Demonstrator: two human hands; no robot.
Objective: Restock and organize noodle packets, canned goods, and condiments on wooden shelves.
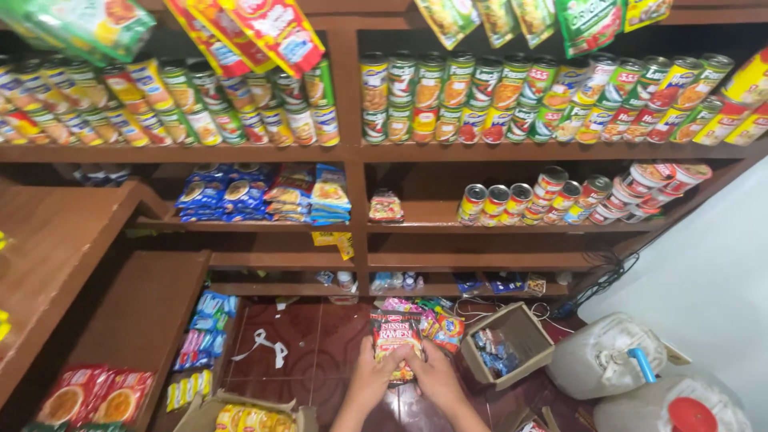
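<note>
Both my hands hold a stack of instant noodle packets (396,334), red and dark with a bowl picture, just above the red tiled floor. My left hand (373,378) grips the stack's left side and my right hand (434,376) grips its right side. More colourful snack packets (438,324) lie on the floor right behind the stack. An open cardboard box (507,344) with small blue packets inside sits to the right of my hands.
Brown wooden shelves (352,152) carry rows of cans, stacked blue packets (214,192) and hanging sachets. Two large white water jugs (608,356) stand at right. A box of yellow packets (248,416) sits near left, and a white scrap (264,346) lies on the floor.
</note>
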